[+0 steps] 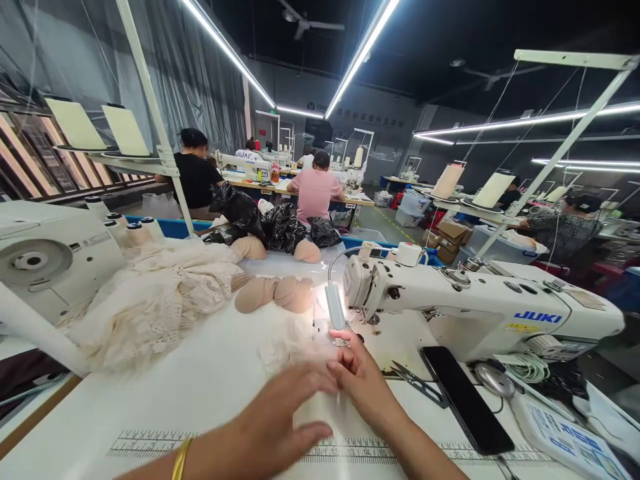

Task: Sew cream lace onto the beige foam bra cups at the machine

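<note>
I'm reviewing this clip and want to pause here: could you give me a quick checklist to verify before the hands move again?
1. Lamp lit over the sewing spot: ok.
2. Right hand well clear of the sewing spot: not ok, its fingertips are close by the lamp's lower end.
3. Left hand free: cannot tell; thumb and fingers are spread, but the fingers blur near the sheer cloth.
4. Snips clear of the cloth: ok, they lie beside the phone.
5. Lace pile away from the hands: ok, it lies farther left.
</note>
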